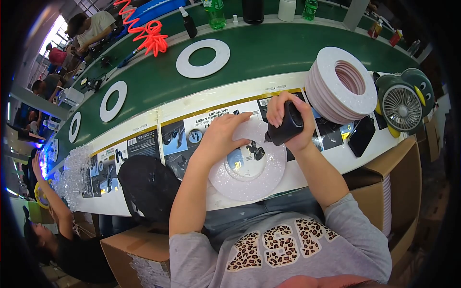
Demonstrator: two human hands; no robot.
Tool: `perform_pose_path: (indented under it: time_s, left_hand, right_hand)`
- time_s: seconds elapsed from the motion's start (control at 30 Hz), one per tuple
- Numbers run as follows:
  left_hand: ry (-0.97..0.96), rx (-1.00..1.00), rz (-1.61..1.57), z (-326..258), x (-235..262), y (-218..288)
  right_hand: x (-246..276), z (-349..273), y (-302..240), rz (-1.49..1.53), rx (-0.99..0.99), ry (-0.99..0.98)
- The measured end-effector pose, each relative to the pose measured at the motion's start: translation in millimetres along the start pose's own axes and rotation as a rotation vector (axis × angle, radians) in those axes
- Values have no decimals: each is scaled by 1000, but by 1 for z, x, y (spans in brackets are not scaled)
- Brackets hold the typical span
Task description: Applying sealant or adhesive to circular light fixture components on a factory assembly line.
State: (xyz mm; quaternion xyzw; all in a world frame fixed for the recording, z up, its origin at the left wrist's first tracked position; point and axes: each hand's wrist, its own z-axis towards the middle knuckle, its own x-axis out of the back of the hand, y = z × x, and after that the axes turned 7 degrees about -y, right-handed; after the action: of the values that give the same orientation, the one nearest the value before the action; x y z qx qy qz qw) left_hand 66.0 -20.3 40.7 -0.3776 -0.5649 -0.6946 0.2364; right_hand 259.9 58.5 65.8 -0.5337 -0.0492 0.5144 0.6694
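From here, the left hand [221,135] covers the upper left of the white ring [272,173], and I can't tell whether the tip of the black bottle [290,124] touches it. That bottle hides part of the right hand [307,127]. In the stack [331,72], the lower rings run together too closely to count. The upper edge cuts off the green bottle [214,13] and the dark container [253,12]. A co-worker's hand [36,163] meets glare, its contact unclear; workers farther back are too small to read.
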Motion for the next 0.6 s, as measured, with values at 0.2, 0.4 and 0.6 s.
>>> perform_pose_path:
  time_s: [0.2,0.4,0.6]
  left_hand:
    - [-1,3,2,0,-1,0]
    - [3,4,-2,0,0,1]
    - [-2,4,-18,0,2,4]
  right_hand:
    - [1,0,1,13,-11,-7]
    - [0,0,2,18,-19,2]
    - [2,2,-6,92,30,52]
